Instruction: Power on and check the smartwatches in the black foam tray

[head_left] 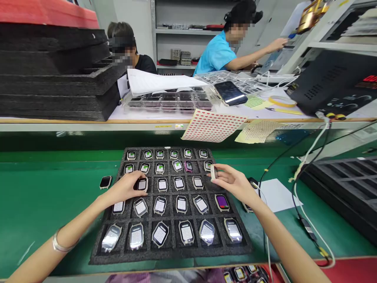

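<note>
A black foam tray (123,251) lies on the green mat in front of me, its pockets filled with several small watch bodies with lit screens. My left hand (125,188) rests on the tray's left side, fingers curled round a watch body (142,184) in the third row. My right hand (232,181) hovers over the tray's right edge and pinches a white watch body (213,173) between thumb and fingers, held on edge. One watch with a purple screen (222,201) sits just below that hand.
A loose dark watch body (105,182) lies on the green mat left of the tray. White paper (277,194) and cables (306,224) lie to the right, beside black foam trays (347,188). Stacked foam (53,78), sticker sheets (213,125) and two people sit behind the shelf.
</note>
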The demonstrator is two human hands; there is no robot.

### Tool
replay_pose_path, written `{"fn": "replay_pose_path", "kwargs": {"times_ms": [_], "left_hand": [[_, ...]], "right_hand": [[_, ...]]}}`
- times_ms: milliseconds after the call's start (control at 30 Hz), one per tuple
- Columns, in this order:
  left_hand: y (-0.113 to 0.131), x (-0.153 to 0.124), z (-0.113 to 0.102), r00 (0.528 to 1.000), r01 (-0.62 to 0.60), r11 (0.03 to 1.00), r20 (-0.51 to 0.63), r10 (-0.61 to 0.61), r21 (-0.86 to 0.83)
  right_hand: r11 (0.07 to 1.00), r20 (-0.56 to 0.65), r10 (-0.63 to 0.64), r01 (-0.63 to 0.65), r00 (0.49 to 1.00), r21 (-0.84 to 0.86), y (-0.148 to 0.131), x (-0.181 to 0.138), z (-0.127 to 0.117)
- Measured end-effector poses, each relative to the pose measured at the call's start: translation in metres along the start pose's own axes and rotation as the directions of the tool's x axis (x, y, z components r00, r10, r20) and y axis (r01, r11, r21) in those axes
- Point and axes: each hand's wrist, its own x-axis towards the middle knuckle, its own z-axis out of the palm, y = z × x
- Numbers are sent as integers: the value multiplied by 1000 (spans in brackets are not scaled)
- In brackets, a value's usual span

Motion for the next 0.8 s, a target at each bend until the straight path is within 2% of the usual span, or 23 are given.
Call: {"fn": "replay_pose_path", "kwargs": {"times_ms": [67, 100, 133, 167, 200, 233, 333, 433, 533, 700, 800], "left_hand": [[6, 2, -3, 997, 20, 988, -67, -31, -154], [13, 4, -6, 994, 25, 956, -96, -55, -291], [22, 6, -9, 989, 15, 892, -126, -80, -452], [33, 9, -13, 983, -11, 777, -150, -107, -630], [45, 11, -17, 977, -48, 662, -172, -125, -748], [57, 13, -22, 965, -109, 589, -228, -131, -801], [91, 16, -34, 935, -238, 480, -333, -124, -845], [110, 13, -39, 949, -238, 370, -296, -109, -898], [111, 10, -36, 962, -211, 285, -250, -110, -935], [105, 8, -29, 963, -119, 257, -175, -207, -959], [109, 6, -28, 983, -70, 170, -97, -156, -983]], "right_hand": [[987, 25, -24, 20, 999, 161, -20, 5, 9], [970, 36, -36, 26, 999, 243, -30, 9, 15], [935, 53, -39, 18, 998, 355, -40, 13, 21], [893, 72, -38, 2, 997, 450, -50, 18, 27], [850, 84, -32, -17, 996, 527, -58, 23, 34], [810, 88, -24, -32, 996, 586, -66, 27, 41], [748, 64, 12, -51, 998, 662, -82, 36, 62], [713, 66, 36, -72, 997, 697, -91, 35, 78], [684, 78, 20, -70, 997, 726, -96, 28, 85], [705, -21, 29, -6, 999, 709, -100, 21, 82], [743, -93, 57, 20, 994, 668, -102, 20, 79]]}}
